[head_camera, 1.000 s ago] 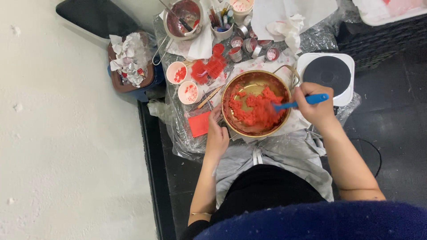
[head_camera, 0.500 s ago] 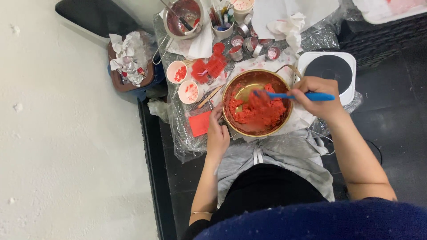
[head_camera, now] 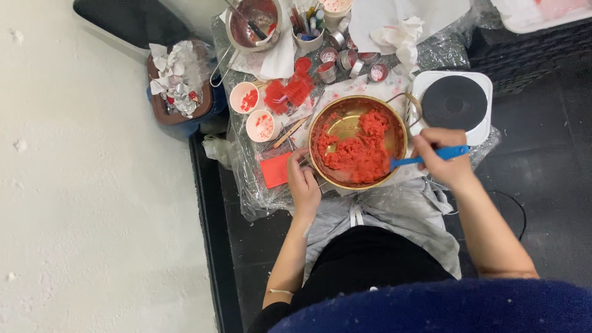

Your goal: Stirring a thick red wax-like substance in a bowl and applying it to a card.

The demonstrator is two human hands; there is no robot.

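Head view: the right hand [head_camera: 445, 159] grips a blue spatula [head_camera: 425, 158], its tip in the red mass [head_camera: 361, 151] inside the pan [head_camera: 345, 120]. The left hand [head_camera: 303, 184] clasps the pan's near-left rim on the table [head_camera: 246, 185], beside a hotplate [head_camera: 455, 103].

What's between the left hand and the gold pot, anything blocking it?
Nothing visible. The left hand sits right at the near-left rim of the gold pot, fingers on or almost on it. The red card lies beside the hand, not between. The right hand holds the blue spatula, whose tip is already in the red mixture.
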